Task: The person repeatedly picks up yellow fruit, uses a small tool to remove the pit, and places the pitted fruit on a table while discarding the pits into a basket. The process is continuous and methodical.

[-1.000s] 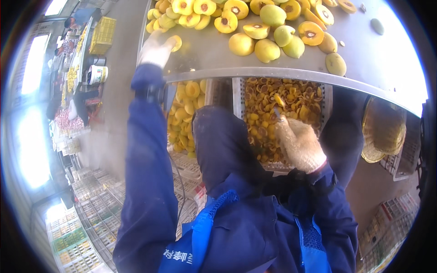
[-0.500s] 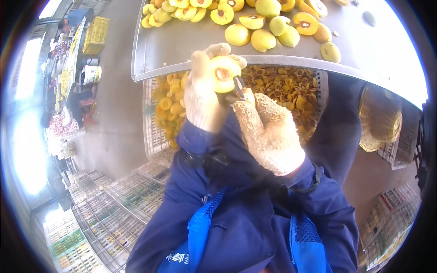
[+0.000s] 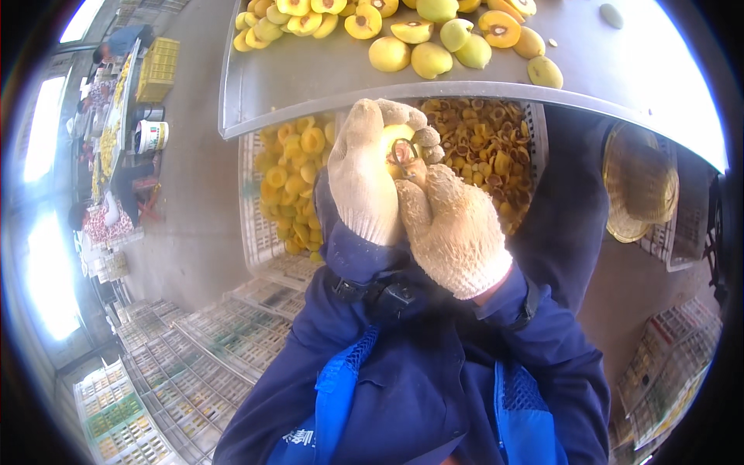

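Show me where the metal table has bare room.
Front left: the metal table is bare between the peach halves and its front rim. Another patch lies right of the front-right whole peach. From far left to centre, peaches crowd it.

L hand (image 3: 364, 174) cupped, R hand (image 3: 456, 229) curled, both hands tog.

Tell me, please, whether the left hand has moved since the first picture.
Yes: the left hand has come rightward and back past the near edge of the metal table.

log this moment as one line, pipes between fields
left hand: gripping halved fruit | right hand: holding looped tool at cut face | metal table: more fruit on top
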`<state>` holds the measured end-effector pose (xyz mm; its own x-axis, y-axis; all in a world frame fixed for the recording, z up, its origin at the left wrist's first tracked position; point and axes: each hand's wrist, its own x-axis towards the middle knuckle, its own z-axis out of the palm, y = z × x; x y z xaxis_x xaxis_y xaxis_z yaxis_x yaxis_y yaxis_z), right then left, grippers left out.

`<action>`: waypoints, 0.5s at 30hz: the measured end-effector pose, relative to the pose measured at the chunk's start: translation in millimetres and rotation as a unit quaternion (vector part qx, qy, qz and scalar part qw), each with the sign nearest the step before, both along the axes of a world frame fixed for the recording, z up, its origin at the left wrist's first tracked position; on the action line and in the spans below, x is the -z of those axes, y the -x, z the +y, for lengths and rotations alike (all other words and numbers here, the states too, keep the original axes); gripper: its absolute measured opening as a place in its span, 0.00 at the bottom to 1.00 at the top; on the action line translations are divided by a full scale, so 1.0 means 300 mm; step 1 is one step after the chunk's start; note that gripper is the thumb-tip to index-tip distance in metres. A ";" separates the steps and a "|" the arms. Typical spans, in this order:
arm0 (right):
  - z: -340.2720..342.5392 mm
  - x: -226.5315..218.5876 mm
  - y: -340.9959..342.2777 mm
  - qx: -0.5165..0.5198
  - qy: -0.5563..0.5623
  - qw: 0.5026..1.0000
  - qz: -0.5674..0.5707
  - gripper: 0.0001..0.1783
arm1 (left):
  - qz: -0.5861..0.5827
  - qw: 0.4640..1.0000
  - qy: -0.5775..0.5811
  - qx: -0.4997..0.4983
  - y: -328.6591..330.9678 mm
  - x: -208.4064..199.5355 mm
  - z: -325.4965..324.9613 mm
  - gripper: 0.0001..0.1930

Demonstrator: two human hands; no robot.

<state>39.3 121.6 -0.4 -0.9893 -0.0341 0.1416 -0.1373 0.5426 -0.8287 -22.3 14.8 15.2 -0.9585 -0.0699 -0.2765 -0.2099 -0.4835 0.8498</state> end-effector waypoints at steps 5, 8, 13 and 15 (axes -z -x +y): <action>-0.004 0.000 0.015 0.008 0.020 0.999 -0.040 0.12 | 0.027 0.999 0.023 -0.029 -0.008 0.031 0.009 0.23; -0.001 0.013 0.019 -0.009 0.031 0.999 -0.043 0.12 | 0.056 0.997 0.028 -0.042 -0.009 0.047 0.010 0.22; -0.009 0.035 0.030 -0.035 0.061 0.995 -0.067 0.12 | 0.054 0.996 0.059 -0.046 -0.010 0.051 0.002 0.23; -0.013 0.030 0.043 -0.031 0.073 0.995 -0.069 0.13 | 0.030 0.996 0.076 -0.028 -0.004 0.056 -0.009 0.24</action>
